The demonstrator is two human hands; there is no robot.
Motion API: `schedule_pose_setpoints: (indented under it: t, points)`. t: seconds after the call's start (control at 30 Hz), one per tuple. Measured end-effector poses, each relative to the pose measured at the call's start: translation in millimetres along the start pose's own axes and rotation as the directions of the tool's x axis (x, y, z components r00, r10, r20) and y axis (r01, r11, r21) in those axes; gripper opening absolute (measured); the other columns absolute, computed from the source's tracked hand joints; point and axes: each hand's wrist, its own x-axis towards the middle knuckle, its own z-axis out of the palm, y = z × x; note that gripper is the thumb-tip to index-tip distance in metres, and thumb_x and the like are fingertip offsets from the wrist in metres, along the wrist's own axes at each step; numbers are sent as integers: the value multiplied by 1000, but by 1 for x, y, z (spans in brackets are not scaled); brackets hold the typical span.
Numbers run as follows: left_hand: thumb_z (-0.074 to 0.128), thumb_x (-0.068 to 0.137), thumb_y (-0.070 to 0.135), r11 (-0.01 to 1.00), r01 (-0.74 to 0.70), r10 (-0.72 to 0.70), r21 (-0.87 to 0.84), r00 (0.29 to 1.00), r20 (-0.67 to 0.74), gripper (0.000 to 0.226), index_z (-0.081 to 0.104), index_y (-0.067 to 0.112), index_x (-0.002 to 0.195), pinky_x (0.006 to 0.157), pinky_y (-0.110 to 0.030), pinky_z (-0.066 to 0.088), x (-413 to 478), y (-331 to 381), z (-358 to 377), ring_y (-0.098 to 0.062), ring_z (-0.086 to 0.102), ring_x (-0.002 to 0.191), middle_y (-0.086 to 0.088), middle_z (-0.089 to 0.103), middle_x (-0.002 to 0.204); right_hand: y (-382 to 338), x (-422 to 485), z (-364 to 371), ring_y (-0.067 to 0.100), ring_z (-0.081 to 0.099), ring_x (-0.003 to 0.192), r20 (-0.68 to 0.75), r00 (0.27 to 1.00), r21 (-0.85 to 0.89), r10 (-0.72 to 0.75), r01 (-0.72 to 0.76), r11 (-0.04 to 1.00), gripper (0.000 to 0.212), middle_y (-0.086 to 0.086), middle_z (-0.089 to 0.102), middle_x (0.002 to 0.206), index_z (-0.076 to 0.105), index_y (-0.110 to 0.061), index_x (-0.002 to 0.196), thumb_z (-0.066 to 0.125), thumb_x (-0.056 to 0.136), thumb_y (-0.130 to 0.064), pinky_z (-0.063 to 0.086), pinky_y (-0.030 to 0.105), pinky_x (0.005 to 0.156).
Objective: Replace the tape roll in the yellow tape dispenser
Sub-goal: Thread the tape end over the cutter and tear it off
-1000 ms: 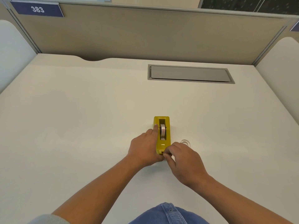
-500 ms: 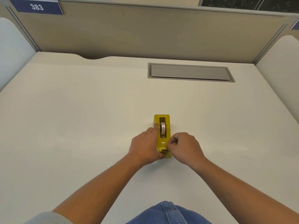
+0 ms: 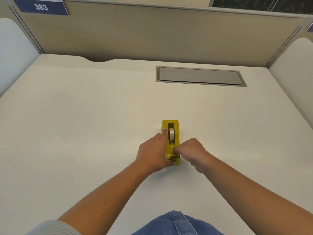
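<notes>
The yellow tape dispenser (image 3: 176,131) lies on the white desk, its cutter end toward me. A clear tape roll (image 3: 171,133) sits upright in its slot. My left hand (image 3: 153,154) grips the dispenser's left side, with the index finger stretched along the top edge beside the roll. My right hand (image 3: 192,152) comes in from the right. Its thumb and fingers are pinched together on top of the dispenser just in front of the roll, at the tape's loose end. The strip itself is too thin to make out.
A grey cable hatch (image 3: 199,76) is set into the desk at the back right. Beige partition walls (image 3: 152,34) close off the back and both sides. My denim-clad knee (image 3: 176,224) shows at the bottom edge.
My right hand has slid from the cutter end up toward the roll and now covers the spot where a clear tape ring lay on the desk. My left hand has stayed on the dispenser.
</notes>
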Motion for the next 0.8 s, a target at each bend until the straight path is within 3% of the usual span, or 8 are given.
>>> schedule_pose_setpoints:
  t: [0.47, 0.7, 0.8]
  points:
    - [73, 60, 63, 1000, 9, -9, 11, 1000, -22, 118, 6, 25, 149, 68, -35, 47, -1, 1, 2, -22, 60, 102, -1, 58, 121, 14, -8, 3, 17, 27, 45, -46, 999, 132, -16, 22, 991, 35, 3, 33, 54, 43, -15, 52, 71, 72, -17, 22, 27, 44]
    - [73, 58, 69, 1000, 3, -3, 16, 1000, -31, 121, 7, 23, 149, 72, -36, 49, -1, 0, 4, -22, 59, 105, -1, 57, 125, 28, -17, 13, 16, 49, 54, -114, 990, 89, -87, 97, 991, 21, 1, 53, 63, 66, -7, 67, 75, 72, -25, 36, 25, 48]
    - [72, 60, 69, 1000, 1, 0, 25, 1000, -29, 121, 5, 23, 150, 75, -38, 52, -1, 0, 5, -22, 59, 106, -1, 57, 127, 38, -20, 17, 16, 47, 50, -113, 991, 111, -73, 86, 990, 21, -4, 52, 51, 67, -12, 61, 75, 73, -28, 37, 27, 49]
